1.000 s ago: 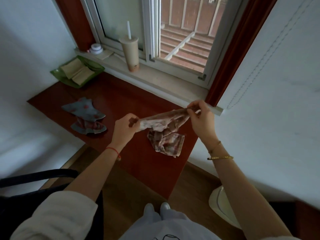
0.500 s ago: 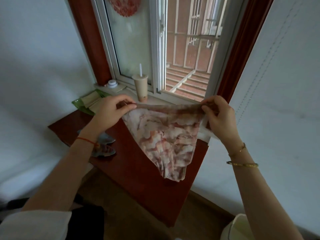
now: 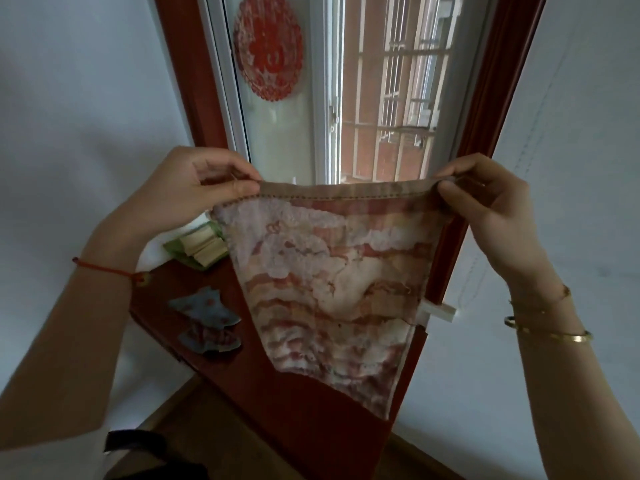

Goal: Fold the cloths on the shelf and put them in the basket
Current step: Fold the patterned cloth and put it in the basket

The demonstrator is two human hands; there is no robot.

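Observation:
A pink and cream patterned cloth (image 3: pixel 332 282) hangs spread out in the air in front of the window. My left hand (image 3: pixel 194 192) pinches its top left corner and my right hand (image 3: pixel 491 209) pinches its top right corner, so the top hem is stretched straight. Below it lies the dark red shelf (image 3: pixel 294 420). A crumpled grey-blue cloth with red spots (image 3: pixel 207 323) lies on the shelf's left part. The green basket (image 3: pixel 183 251) with folded beige cloths in it sits at the shelf's far left corner, partly hidden by my left wrist and the cloth.
The window (image 3: pixel 346 98) with a red paper cutting (image 3: pixel 268 46) is straight ahead, white walls on both sides. A dark bag handle (image 3: pixel 138 441) shows at the bottom left above the wooden floor.
Both hands have lifted the patterned cloth off the shelf and pulled it wide open; it now hangs flat between them. My view has tilted up toward the window.

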